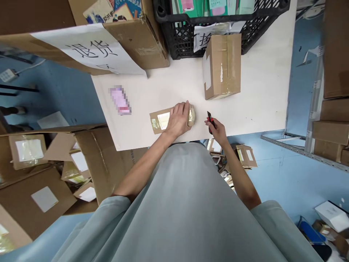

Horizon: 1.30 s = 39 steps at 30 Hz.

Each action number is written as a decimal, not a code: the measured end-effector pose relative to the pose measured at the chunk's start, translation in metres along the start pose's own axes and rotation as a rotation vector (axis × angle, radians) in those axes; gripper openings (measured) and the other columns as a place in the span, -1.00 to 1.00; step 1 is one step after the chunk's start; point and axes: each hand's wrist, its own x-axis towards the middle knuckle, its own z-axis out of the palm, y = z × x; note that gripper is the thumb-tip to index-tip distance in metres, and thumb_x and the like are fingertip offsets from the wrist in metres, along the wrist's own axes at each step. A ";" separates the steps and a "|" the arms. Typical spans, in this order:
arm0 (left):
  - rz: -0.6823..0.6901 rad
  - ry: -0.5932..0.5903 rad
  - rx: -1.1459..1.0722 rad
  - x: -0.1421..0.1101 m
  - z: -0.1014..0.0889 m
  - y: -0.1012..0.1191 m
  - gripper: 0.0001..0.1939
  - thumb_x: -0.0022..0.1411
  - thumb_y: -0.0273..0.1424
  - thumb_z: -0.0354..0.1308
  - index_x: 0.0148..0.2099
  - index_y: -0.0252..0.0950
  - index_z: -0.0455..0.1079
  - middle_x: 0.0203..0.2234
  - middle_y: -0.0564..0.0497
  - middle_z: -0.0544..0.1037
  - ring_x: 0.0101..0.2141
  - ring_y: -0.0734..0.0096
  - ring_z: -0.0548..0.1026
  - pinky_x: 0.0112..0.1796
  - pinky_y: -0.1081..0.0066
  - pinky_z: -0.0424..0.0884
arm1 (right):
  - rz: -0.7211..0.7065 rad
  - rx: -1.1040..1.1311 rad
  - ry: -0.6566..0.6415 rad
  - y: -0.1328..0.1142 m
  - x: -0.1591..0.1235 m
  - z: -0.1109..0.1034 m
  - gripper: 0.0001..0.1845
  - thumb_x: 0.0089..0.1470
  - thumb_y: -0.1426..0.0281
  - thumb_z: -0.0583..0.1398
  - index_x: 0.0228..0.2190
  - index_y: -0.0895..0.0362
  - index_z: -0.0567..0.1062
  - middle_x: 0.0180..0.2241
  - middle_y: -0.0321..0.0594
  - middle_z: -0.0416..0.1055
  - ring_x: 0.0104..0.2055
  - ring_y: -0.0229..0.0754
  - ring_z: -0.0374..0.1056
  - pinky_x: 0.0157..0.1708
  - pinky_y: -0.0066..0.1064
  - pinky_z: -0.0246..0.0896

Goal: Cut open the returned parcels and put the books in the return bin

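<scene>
A blue floor [272, 158] surrounds a smooth white tabletop [261, 91]; in the head view a black plastic crate [180, 40] with a lattice wall stands at twelve o'clock, a brown cardboard carton [143, 43] at eleven and a tape-glossed box [227, 67] at one. By the table's near edge lies the small parcel [155, 124], a brown oblong with a white label [163, 120] and shiny, crinkled tape [192, 115] at its three o'clock end. The left hand [177, 118] lies over that end, fingers close together, gripping it. The parcel looks light and fairly stiff, its tape probably slick, so the bare cardboard sides likely give the surer hold; whether the contents are fragile cannot be told. At the parcel's three o'clock, the right hand [218, 131] is curled round a red-and-black cutter [211, 125], its thin blade [209, 114] pointing to twelve
</scene>
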 end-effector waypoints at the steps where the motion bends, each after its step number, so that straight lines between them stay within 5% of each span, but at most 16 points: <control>1: 0.000 0.028 -0.017 -0.003 -0.010 -0.002 0.24 0.10 -0.33 0.52 0.69 -0.38 -0.01 0.50 -0.48 0.28 0.49 -0.64 0.18 0.47 -0.46 0.08 | 0.008 0.043 0.012 -0.007 -0.005 -0.001 -0.30 0.46 -0.18 0.07 0.17 0.12 0.56 0.10 0.03 0.72 0.08 -0.01 0.66 0.12 -0.13 0.57; 5: -0.012 0.145 -0.123 -0.024 -0.054 -0.005 0.36 0.10 -0.18 0.61 0.71 -0.20 -0.12 0.57 -0.34 0.18 0.53 -0.53 0.13 0.51 -0.40 0.14 | -0.006 0.093 0.079 -0.048 -0.023 -0.006 -0.35 0.46 -0.16 0.12 0.16 0.10 0.57 0.08 0.00 0.71 0.01 0.00 0.68 0.10 -0.12 0.59; 8: -0.049 0.212 -0.245 -0.045 -0.070 -0.008 0.44 0.10 -0.07 0.65 0.72 -0.07 -0.22 0.58 -0.29 0.15 0.53 -0.40 0.19 0.48 -0.32 0.27 | -0.043 0.024 0.132 -0.082 -0.034 -0.007 -0.39 0.49 -0.12 0.11 0.14 0.08 0.59 0.05 -0.02 0.71 -0.01 0.01 0.66 0.09 -0.11 0.60; 13: -0.111 0.221 -0.424 -0.079 -0.050 -0.038 0.50 0.07 -0.04 0.68 0.73 -0.03 -0.28 0.58 -0.31 0.12 0.53 -0.27 0.25 0.47 -0.19 0.36 | -0.099 -0.117 0.111 -0.114 -0.043 0.010 -0.42 0.51 -0.10 0.08 0.12 0.05 0.62 0.02 -0.05 0.72 0.02 0.05 0.65 0.10 -0.09 0.59; 19: -0.193 0.209 -0.580 -0.120 -0.037 -0.074 0.54 -0.06 0.05 0.73 0.72 -0.03 -0.13 0.58 -0.34 0.13 0.55 -0.32 0.23 0.42 -0.18 0.42 | -0.114 -0.256 -0.009 -0.117 -0.048 0.046 -0.44 0.53 -0.03 0.04 0.20 0.03 0.59 0.04 -0.06 0.72 0.06 0.06 0.67 0.15 -0.10 0.57; 23: -0.180 0.245 -0.692 -0.117 -0.055 -0.087 -0.11 0.34 0.14 0.44 0.55 -0.05 0.32 0.45 -0.24 0.43 0.40 -0.14 0.47 0.31 -0.11 0.56 | -0.084 -0.349 -0.034 -0.127 -0.059 0.059 -0.43 0.55 0.01 0.02 0.26 0.05 0.55 0.03 -0.05 0.73 0.05 0.08 0.68 0.11 -0.09 0.58; 26: -0.201 0.321 -0.716 -0.094 -0.066 -0.097 -0.47 0.50 0.02 0.29 0.34 -0.14 0.56 0.29 -0.18 0.60 0.14 0.07 0.67 0.15 0.05 0.67 | -0.053 -0.413 -0.045 -0.143 -0.069 0.064 -0.42 0.55 0.01 0.01 0.30 0.06 0.51 0.03 -0.06 0.74 0.00 0.08 0.70 0.08 -0.10 0.58; 32: -0.180 0.283 -0.775 -0.052 -0.076 -0.108 -0.77 0.39 -0.22 0.41 -0.03 -0.23 0.73 -0.06 -0.09 0.75 -0.10 0.15 0.72 0.11 0.04 0.68 | -0.031 -0.490 -0.078 -0.178 -0.079 0.081 -0.41 0.59 0.04 -0.02 0.37 0.05 0.45 -0.11 -0.15 0.76 -0.14 0.03 0.71 0.00 -0.19 0.57; 39: -0.208 0.214 -0.817 -0.059 -0.084 -0.097 -0.85 0.29 -0.23 0.48 -0.15 -0.16 0.75 -0.13 -0.04 0.78 -0.07 0.15 0.72 0.10 0.12 0.62 | 0.051 -0.853 -0.098 -0.200 -0.080 0.106 -0.37 0.57 0.22 0.00 0.52 0.10 0.32 -0.20 -0.13 0.76 -0.20 0.09 0.68 -0.08 -0.22 0.48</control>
